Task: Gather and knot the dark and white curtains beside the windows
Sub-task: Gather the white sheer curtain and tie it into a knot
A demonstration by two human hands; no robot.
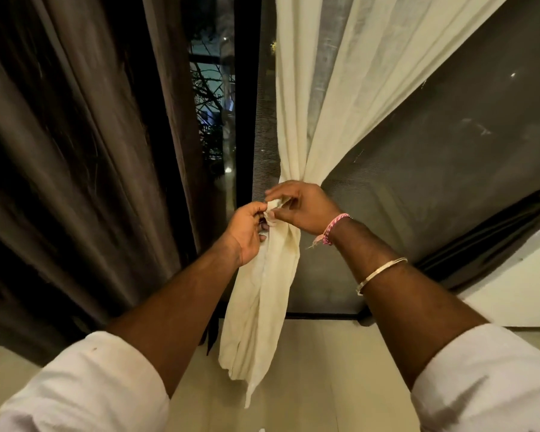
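The white curtain (340,73) hangs in front of me, drawn in to a narrow waist at hand height, its loose tail (259,307) dangling toward the floor. My left hand (247,232) pinches the fabric at that waist from the left. My right hand (300,204) grips the same bunch from the right, fingers curled over a small fold of cloth. The two hands nearly touch. The dark brown curtain (85,157) hangs loose in long folds on the left, apart from both hands.
A dark window frame (247,104) stands between the curtains, with night sky and branches behind the glass (212,88). A mesh screen (449,157) fills the right. Pale floor (325,369) lies below, and a white wall (518,288) meets it at the right.
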